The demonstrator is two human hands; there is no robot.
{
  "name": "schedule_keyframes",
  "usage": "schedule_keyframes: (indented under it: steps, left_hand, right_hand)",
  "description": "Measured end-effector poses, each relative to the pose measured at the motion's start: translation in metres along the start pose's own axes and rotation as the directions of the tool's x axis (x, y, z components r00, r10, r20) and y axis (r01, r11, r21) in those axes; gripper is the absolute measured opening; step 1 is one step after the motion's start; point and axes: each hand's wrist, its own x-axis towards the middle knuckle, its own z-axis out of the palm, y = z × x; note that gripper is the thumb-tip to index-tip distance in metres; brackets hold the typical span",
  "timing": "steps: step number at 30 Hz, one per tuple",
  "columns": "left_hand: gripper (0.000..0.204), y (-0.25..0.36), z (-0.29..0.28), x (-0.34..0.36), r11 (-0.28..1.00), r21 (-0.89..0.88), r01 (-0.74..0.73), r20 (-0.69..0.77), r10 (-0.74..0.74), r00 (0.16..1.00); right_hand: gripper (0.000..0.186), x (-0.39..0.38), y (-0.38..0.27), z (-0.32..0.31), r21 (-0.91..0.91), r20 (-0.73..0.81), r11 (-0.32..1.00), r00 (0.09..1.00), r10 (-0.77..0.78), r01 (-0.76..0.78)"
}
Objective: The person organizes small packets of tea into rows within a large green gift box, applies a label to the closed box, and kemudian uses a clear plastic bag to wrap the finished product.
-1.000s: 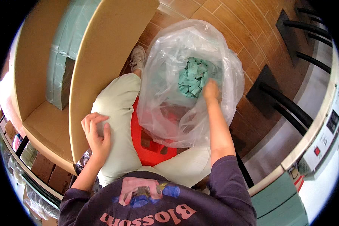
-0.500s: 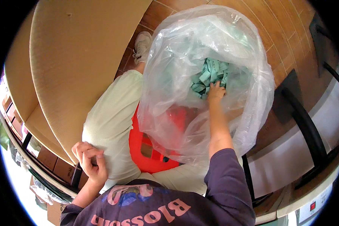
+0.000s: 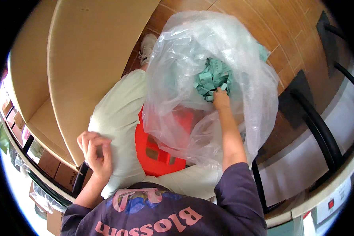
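A large clear plastic bag (image 3: 259, 114) stands gaping between my legs, with a heap of crumpled green paper strips (image 3: 208, 76) inside. My right hand (image 3: 221, 99) reaches down into it, fingers closed on a green strip (image 3: 224, 86) at the near side of the heap. My fingertips are partly hidden among the strips. Against my left thigh rests my left hand (image 3: 96, 151), loosely curled, a gap between thumb and fingers and nothing visible in it. A red plastic stool (image 3: 161, 167) shows under the near side of the bag.
A tall open cardboard box (image 3: 94, 51) rises on my left, close to my knee. Black metal legs (image 3: 322, 137) with flat feet stand on the brown tiled floor (image 3: 279, 23) at right. Shelving with cartons (image 3: 63, 177) lies behind the box at lower left.
My right hand has drawn slightly left, and its spread fingers have closed on a strip. The bag's rim has shifted and sagged. My left hand stays by the thigh.
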Motion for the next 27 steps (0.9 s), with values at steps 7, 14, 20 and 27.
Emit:
schedule_keyframes:
  steps: [7,14,20,27]
  left_hand:
    - [0.010,-0.001,-0.003,-0.010,0.994,-0.094,-0.047,-0.098,0.037,0.994]
    - [0.018,-0.014,-0.001,-0.033,0.964,-0.225,-0.144,-0.148,0.113,0.983]
    - [0.022,-0.016,0.013,-0.056,0.598,-0.799,-0.061,0.009,0.113,0.994]
    - [0.066,0.054,-0.013,-0.096,0.120,-0.821,0.559,0.535,0.506,0.677]
  right_hand:
    - [0.037,-0.071,-0.048,-0.103,0.532,-0.492,0.843,0.840,0.230,0.081]
    - [0.028,-0.234,-0.169,-0.176,0.657,-0.735,0.581,0.581,0.350,0.480]
    - [0.020,-0.367,-0.260,-0.190,0.486,-0.874,0.620,0.340,0.347,0.616]
    - [0.057,-0.426,-0.259,-0.156,0.568,-0.451,-0.492,0.749,0.485,0.660]
